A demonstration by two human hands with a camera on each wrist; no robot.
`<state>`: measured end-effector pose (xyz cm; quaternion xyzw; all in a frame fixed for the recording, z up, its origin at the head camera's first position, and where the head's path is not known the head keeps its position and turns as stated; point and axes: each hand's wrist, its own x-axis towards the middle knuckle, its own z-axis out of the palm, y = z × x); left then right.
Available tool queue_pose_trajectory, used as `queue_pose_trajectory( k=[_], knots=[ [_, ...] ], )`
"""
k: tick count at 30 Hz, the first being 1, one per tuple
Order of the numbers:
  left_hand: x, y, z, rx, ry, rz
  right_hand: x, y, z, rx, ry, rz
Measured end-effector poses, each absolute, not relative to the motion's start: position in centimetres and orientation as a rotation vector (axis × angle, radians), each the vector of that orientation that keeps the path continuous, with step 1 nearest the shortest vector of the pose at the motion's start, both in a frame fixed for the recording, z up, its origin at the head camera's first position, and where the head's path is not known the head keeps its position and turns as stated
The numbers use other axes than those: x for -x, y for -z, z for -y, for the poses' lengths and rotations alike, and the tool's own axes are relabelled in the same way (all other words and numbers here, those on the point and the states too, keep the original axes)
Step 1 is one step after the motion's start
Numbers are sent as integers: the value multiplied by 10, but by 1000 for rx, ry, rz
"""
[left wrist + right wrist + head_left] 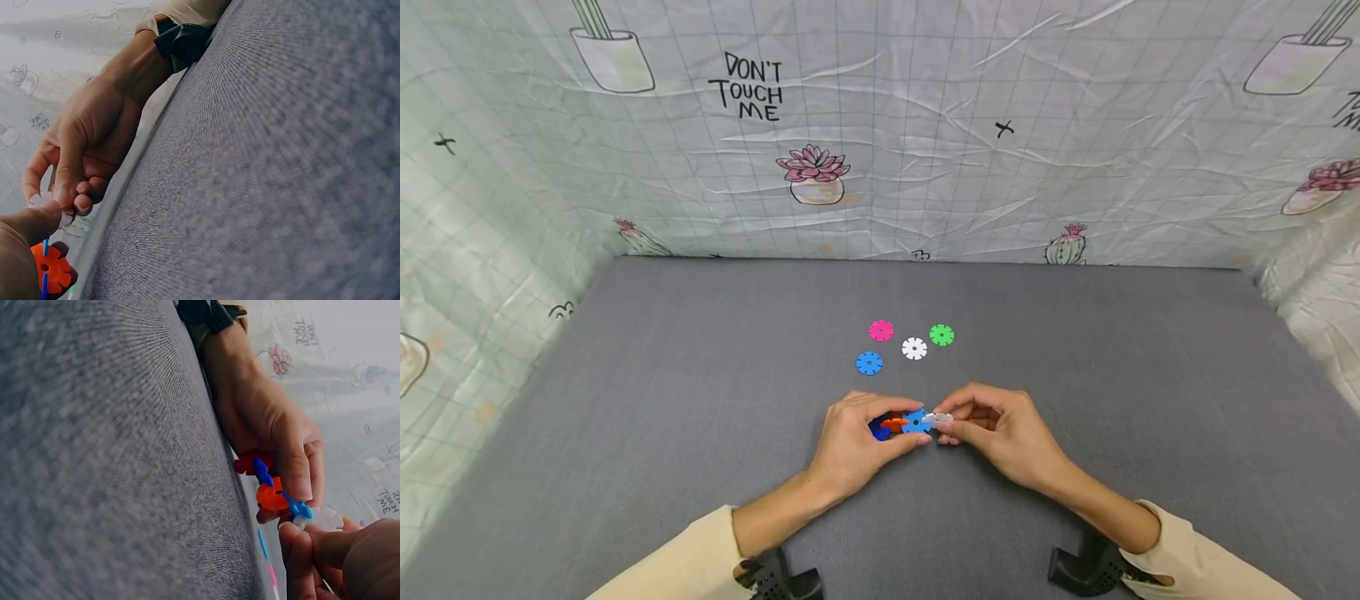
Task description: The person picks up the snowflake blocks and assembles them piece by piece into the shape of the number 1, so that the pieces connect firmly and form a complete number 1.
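Observation:
Near the front middle of the table, my left hand (850,433) grips a short chain of notched plastic discs between thumb and fingers. In the right wrist view the chain runs from a red disc (249,464) through a dark blue disc (262,471) and an orange disc (272,495) to a light blue disc (298,506). My right hand (1015,433) pinches a white disc (328,518) at the free edge of the light blue one. The white disc overlaps the light blue disc's edge, partly hidden by fingertips.
Beyond the hands, loose discs lie flat on the grey table (700,375): a pink disc (882,331), a blue disc (869,363), a second white disc (914,348) and a green disc (942,335). A printed cloth (910,167) hangs behind the table and along its sides.

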<state>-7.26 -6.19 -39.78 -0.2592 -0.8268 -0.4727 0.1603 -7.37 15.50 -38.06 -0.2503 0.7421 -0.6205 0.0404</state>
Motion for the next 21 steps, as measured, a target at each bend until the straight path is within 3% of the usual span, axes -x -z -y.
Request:
queue_pose_trajectory(
  k=[21],
  knots=[
    [79, 403, 62, 797, 1074, 2269, 73, 377, -148, 597, 1877, -2482]
  ],
)
